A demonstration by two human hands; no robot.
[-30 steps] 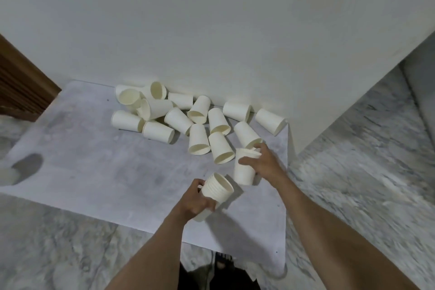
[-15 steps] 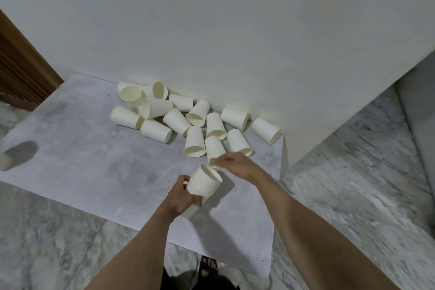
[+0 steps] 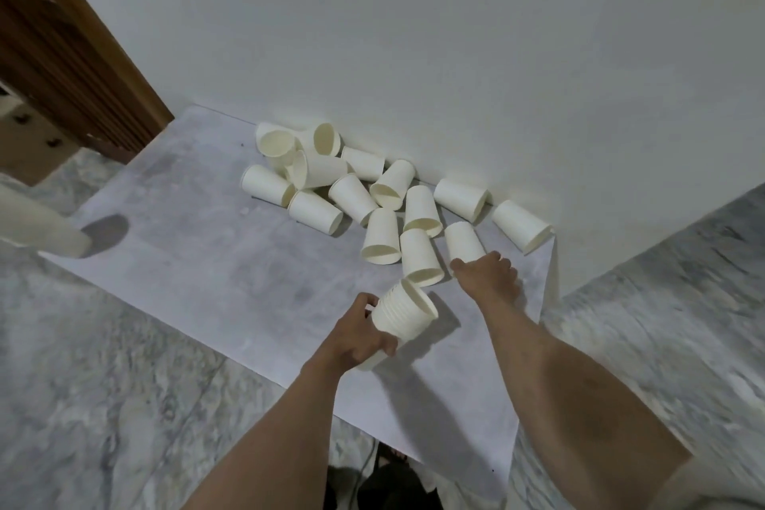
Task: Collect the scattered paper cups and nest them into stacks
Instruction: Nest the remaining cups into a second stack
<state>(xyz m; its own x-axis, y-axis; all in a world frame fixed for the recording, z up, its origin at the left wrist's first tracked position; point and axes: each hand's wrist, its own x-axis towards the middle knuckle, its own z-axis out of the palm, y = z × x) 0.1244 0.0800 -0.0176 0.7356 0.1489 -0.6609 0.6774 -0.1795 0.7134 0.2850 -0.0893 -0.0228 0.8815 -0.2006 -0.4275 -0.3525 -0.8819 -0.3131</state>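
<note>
Your left hand [image 3: 358, 337] is wrapped around a nested cup stack [image 3: 403, 313], tilted with its mouth toward the wall. Your right hand [image 3: 488, 275] reaches, fingers curled onto a fallen paper cup [image 3: 463, 240]; loose cups [image 3: 331, 178] litter the grey sheet [image 3: 207, 261] beyond.

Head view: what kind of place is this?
Probably a home interior at floor level: a grey sheet spread over marble-patterned floor, against a plain white wall, with a wooden door frame at left.
</note>
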